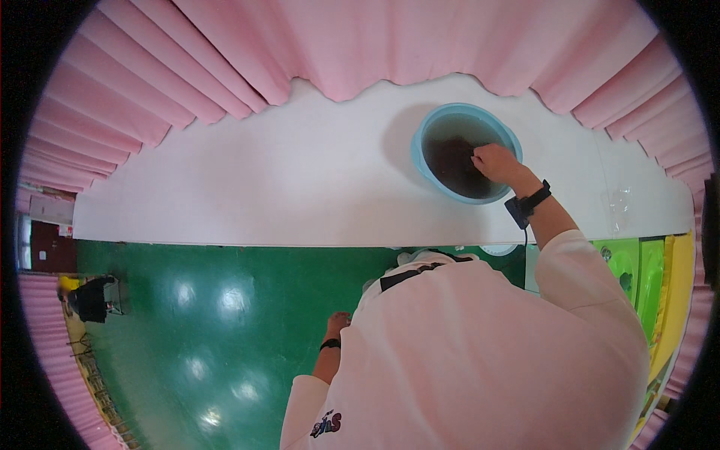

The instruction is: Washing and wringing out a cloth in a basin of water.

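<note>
One light-blue basin on the white table, right of centre, with dark contents inside. Over its right side, the right hand, curled nearly into a fist above the dark contents; cannot tell whether gripping anything. Down beside the pale pink shirt, well apart from the basin, the left hand, partly hidden; cannot tell how far open.

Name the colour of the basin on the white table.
The basin is light blue, seen best in the head view.
</note>
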A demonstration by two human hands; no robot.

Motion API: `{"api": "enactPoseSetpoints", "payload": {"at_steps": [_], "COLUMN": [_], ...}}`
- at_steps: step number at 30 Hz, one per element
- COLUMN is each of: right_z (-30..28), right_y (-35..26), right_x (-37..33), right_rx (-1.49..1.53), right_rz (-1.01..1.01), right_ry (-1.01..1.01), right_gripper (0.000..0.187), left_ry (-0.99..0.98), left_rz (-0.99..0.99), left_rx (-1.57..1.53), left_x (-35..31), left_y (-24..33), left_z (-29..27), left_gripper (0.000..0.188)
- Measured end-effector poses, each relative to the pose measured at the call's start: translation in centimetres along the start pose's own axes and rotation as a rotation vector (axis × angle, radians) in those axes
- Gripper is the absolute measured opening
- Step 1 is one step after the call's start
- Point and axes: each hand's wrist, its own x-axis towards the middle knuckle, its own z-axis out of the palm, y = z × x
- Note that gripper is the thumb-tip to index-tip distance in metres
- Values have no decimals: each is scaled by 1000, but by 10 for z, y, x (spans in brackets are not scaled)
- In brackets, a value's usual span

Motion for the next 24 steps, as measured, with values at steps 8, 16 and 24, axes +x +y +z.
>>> {"api": "enactPoseSetpoints", "payload": {"at_steps": [8,16,24], "right_z": [-24,-133,-178], "right_y": [1,-43,-53], "right_x": [-13,-36,-65], "right_rx": [84,160,88], "right_rz": [-44,-161,-188], "right_ry": [82,279,515], "right_gripper": [22,19,17], "left_ry": [-30,85,-15], "left_rz": [10,195,242], "left_rx": [206,450,585], "left_x": [-20,11,-8], "left_y": [41,-44,30], "left_z": [-13,39,-7], "left_gripper": [39,44,37]}}
